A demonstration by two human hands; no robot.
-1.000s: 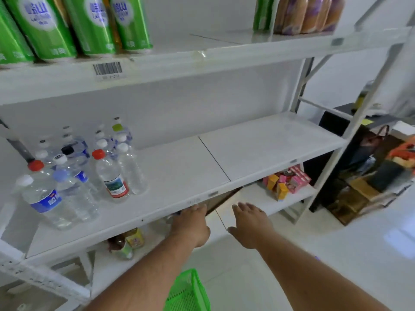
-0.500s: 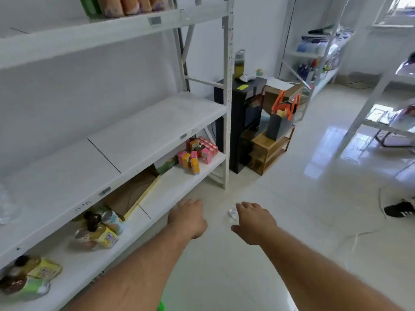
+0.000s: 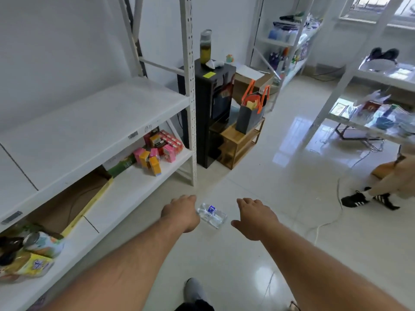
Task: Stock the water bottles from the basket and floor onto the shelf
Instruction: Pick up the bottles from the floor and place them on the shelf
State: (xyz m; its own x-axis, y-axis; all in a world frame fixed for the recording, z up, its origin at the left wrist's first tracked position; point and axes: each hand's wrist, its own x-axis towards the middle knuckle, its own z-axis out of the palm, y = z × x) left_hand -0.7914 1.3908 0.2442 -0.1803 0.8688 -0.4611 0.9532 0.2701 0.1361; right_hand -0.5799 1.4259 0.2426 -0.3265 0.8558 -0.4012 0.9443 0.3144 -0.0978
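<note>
A: What has changed for us since half a second ago?

B: We have turned further right, and the water bottle [image 3: 211,215] on the floor [image 3: 280,198], then mostly hidden between our hands, now shows plainly, lying on its side between them. Our left hand [image 3: 182,212] and right hand [image 3: 254,217] hover over it, fingers loose, grasping nothing.

A: And the containers?

B: The white shelf [image 3: 89,131] beside us lies bare on its middle board. On the lower board sit pink and yellow cartons [image 3: 155,153] and a flat cardboard box [image 3: 74,198]. A grey bag [image 3: 250,115] with orange handles stands on a wooden stand [image 3: 238,142].
</note>
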